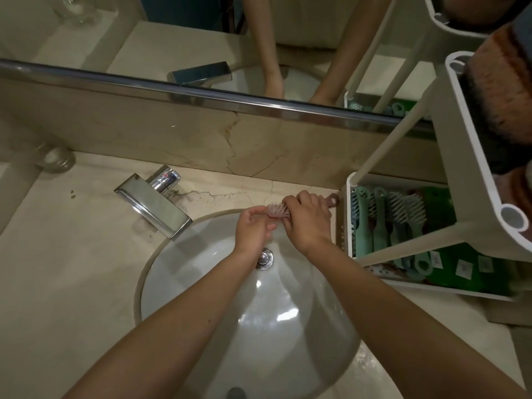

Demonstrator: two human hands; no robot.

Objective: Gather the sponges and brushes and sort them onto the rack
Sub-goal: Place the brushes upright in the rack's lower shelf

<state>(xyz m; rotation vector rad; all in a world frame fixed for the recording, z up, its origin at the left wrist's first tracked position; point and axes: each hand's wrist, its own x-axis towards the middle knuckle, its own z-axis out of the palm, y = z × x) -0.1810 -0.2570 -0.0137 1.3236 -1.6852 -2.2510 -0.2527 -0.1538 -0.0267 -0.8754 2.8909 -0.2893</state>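
Pink brush [277, 211] is held level above the back rim of the sink [201, 283], just left of the rack [349, 220], with both hands on it. Right hand [309, 223]: fingers curled tight round the handle, and the ring end of the handle sticks out past the knuckles toward the rack. Left hand [253, 230]: fingers bent, tips pinching the bristle end. Rack stands on the counter [72, 254] to the right of the sink, against the wall. Lower tray: several teal brushes [380, 226] side by side, with green sponges [460, 269] beside them on the right. Upper tier: brown and black sponges [501, 90]. Chrome tap [155, 205] sits at the sink's back left, well apart from the hands. Clear glass [54, 159] stands at the far left of the counter. Mirror [172, 38] above shows both forearms.
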